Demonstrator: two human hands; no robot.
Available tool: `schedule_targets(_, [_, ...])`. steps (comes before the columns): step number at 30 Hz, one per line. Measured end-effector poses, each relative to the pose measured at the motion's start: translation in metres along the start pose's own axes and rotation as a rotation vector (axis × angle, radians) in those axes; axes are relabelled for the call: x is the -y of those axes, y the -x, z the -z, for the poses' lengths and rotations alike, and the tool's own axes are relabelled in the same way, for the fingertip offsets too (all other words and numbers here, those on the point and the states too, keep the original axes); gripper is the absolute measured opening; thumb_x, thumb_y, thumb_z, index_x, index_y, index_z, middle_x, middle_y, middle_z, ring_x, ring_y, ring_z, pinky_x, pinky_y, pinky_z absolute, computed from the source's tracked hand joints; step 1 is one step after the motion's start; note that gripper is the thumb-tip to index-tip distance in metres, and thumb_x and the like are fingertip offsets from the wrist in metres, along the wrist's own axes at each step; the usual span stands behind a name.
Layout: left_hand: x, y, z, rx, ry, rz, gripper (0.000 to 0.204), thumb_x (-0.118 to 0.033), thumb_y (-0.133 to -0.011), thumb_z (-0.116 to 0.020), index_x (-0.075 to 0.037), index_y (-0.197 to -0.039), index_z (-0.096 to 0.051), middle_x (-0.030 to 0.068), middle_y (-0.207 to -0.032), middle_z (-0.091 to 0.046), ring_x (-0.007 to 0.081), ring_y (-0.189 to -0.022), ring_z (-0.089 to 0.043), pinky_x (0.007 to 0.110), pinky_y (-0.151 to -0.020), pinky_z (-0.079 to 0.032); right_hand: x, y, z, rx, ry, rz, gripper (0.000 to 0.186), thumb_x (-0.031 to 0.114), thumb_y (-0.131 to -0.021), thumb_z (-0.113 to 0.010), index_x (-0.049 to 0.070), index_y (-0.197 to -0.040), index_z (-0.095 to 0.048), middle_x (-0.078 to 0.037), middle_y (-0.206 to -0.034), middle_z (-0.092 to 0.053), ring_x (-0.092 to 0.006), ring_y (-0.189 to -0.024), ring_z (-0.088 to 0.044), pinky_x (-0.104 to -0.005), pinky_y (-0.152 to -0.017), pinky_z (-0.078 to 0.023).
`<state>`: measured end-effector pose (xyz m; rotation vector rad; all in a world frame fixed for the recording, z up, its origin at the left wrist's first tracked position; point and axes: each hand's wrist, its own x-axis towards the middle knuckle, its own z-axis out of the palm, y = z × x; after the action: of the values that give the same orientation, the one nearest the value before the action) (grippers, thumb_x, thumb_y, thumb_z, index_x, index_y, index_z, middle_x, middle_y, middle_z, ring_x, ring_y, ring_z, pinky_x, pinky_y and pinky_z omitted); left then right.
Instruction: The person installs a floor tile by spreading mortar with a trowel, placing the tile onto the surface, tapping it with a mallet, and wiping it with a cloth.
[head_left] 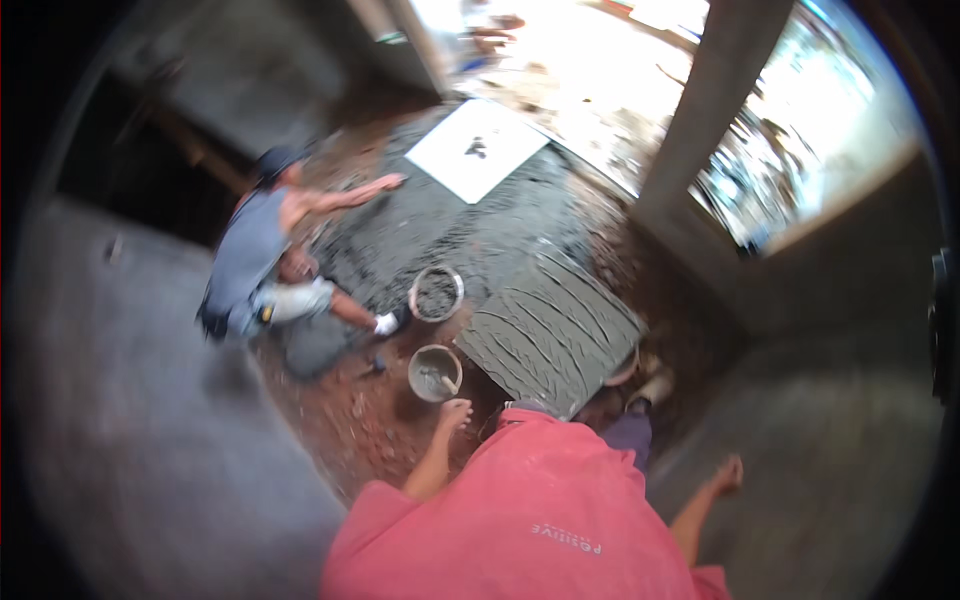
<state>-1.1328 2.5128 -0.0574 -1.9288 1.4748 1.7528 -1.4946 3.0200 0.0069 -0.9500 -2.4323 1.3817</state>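
My left hand (457,413) hangs just below a bucket (412,374) with grey slurry inside and a light-coloured tool handle (450,384) leaning in it. The hand looks empty, its fingers loosely apart, not touching the handle. My right hand (730,474) is out to my right, fingers curled in, with nothing visible in them. In front of my legs lies a square slab (550,335) whose top is spread with grey mortar in wavy ridges. Beyond the first bucket stands a second bucket (459,294), full of dark grey mortar.
A co-worker (245,245) squats at the left, one arm reaching over the wet mortar bed (400,225). A white tile (440,150) with a dark smudge lies on its far part. Reddish rubble (350,420) covers the near floor. A pillar (700,120) stands at the right by bright openings.
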Motion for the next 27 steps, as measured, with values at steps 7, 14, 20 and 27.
schedule_targets(7, [-0.094, 0.042, -0.199, -0.102, 0.334, -0.202, 0.024, -0.025, -0.081, -0.051, -0.005, -0.093, -0.056, 0.0023, -0.072, -0.057, 0.0088, -0.053, -0.051, 0.023, -0.043, -0.042, 0.044, -0.213, 0.003, 0.18, 1.016, 0.708, 0.031, 0.024, -0.082, -0.045, -0.001, -0.095, -0.056, -0.019, -0.084, -0.059, -0.0324, -0.077, -0.058, -0.0376, -0.065, -0.046])
schedule_targets(14, [-0.162, 0.044, -0.312, -0.217, 0.113, -0.601, 0.025, -0.025, -0.078, -0.055, -0.001, -0.087, -0.058, 0.0058, -0.071, -0.06, 0.0118, -0.066, -0.057, 0.025, -0.055, -0.046, 0.063, -0.223, -0.028, 0.674, 0.74, 0.625, 0.032, 0.025, -0.082, -0.05, 0.0, -0.101, -0.054, -0.017, -0.089, -0.059, -0.0276, -0.079, -0.058, -0.0327, -0.069, -0.046])
schedule_targets(20, [-0.091, 0.039, -0.351, -0.076, 0.126, -0.132, 0.026, -0.026, -0.077, -0.054, -0.002, -0.088, -0.058, 0.003, -0.065, -0.058, 0.0101, -0.049, -0.053, 0.025, -0.044, -0.043, 0.08, -0.248, -0.051, 0.78, 0.544, 0.474, 0.033, 0.026, -0.082, -0.05, 0.0, -0.101, -0.054, -0.017, -0.09, -0.059, -0.0266, -0.079, -0.058, -0.0322, -0.069, -0.046])
schedule_targets(27, [-0.028, 0.059, -0.371, -0.096, -0.176, -0.082, 0.027, -0.027, -0.071, -0.054, -0.002, -0.074, -0.063, 0.0094, -0.064, -0.061, 0.0201, -0.058, -0.059, 0.033, -0.052, -0.047, 0.096, -0.259, -0.07, 0.877, 0.464, 0.405, 0.033, 0.027, -0.083, -0.05, 0.0, -0.102, -0.054, -0.017, -0.09, -0.059, -0.0254, -0.08, -0.058, -0.0315, -0.069, -0.046])
